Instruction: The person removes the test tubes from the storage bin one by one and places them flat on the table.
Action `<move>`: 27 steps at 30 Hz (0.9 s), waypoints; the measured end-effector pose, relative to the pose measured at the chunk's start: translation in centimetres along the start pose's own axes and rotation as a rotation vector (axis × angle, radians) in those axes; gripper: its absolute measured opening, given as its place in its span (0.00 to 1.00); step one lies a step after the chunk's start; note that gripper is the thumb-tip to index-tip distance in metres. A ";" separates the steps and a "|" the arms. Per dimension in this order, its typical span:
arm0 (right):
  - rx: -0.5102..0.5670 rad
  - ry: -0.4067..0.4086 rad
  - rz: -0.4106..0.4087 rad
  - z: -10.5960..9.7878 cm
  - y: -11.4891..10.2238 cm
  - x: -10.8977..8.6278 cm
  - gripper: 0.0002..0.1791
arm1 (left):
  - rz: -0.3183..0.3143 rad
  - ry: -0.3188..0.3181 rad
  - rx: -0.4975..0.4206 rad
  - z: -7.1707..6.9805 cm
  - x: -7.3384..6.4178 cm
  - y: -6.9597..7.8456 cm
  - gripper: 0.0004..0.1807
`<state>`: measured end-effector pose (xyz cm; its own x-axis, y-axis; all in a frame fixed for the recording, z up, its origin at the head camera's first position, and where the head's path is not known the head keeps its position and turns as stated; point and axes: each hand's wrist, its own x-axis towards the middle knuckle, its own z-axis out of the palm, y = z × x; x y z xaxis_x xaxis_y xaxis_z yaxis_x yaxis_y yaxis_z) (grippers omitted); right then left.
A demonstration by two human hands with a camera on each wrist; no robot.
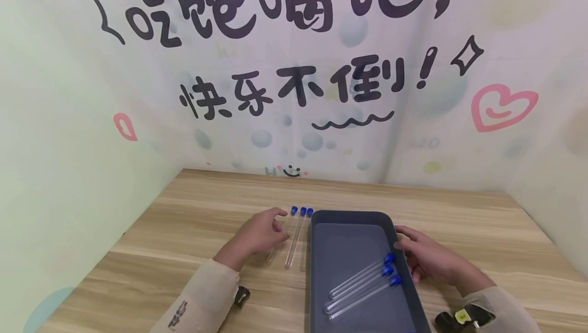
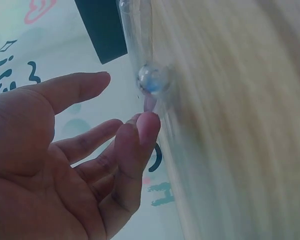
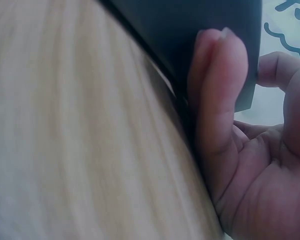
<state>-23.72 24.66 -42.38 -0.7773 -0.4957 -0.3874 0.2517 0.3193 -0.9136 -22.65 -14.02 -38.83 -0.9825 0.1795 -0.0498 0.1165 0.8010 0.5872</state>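
Note:
On the table, three clear test tubes with blue caps lie beside the tray's left wall. My left hand is over the leftmost tube, its thumb and fingers apart with nothing between them. A tube's rounded end shows just beyond those fingertips in the left wrist view. At the dark grey tray, my right hand holds the right wall, thumb at the rim and fingers against the outside. Three more blue-capped test tubes lie slantwise inside the tray. Another blue cap barely shows at the bottom edge.
The wood-grain table runs back to a printed cloth with large dark writing. A pale wall borders the left side. Dark camera mounts sit at the left wrist and right wrist.

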 end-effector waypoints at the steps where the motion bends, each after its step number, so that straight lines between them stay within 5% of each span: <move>1: 0.001 0.000 0.002 0.0 0.0 0.0 0.39 | 0.001 0.007 -0.002 0.0 0.0 0.0 0.28; 9: -0.002 0.000 0.001 0.1 0.0 -0.1 0.39 | 0.012 0.048 -0.029 0.1 0.0 0.2 0.24; 27: -0.005 0.000 -0.006 0.1 0.0 -0.1 0.38 | 0.101 0.020 -0.107 0.3 -0.4 1.5 0.21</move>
<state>-23.57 24.64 -42.34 -0.7787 -0.4979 -0.3817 0.2440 0.3202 -0.9154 -22.01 -12.73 -38.12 -0.9695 0.2435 0.0295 0.1997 0.7139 0.6712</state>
